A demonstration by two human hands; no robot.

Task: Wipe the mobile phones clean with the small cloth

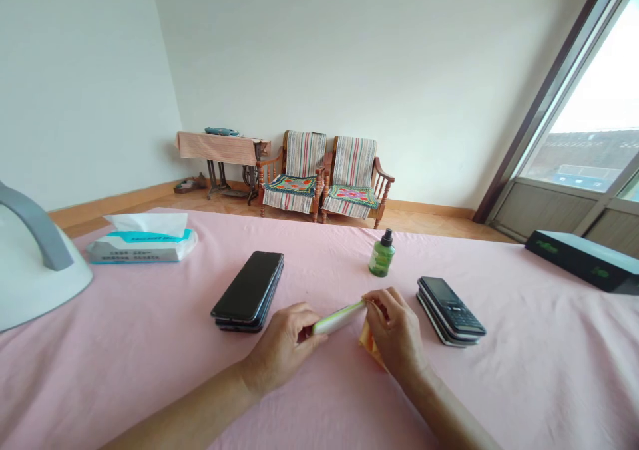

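Observation:
Between my hands, above the pink cloth, is a thin white slab with a bright green edge (339,318), which looks like a phone seen edge-on. My left hand (287,343) is closed on its left end, thumb below and fingers above. At its right end, my right hand (399,333) pinches a yellow-orange cloth (370,345) against the corner. Part of the cloth hangs under my right palm. Left of my hands lies a stack of dark smartphones (249,287). To the right is a pile of phones with a black keypad phone (452,307) on top.
A green spray bottle (382,257) stands upright beyond my right hand. Toward the left are a tissue pack (142,240) and a white appliance with a grey handle (40,263). A black box (584,257) sits at the far right of the pink tablecloth (319,257).

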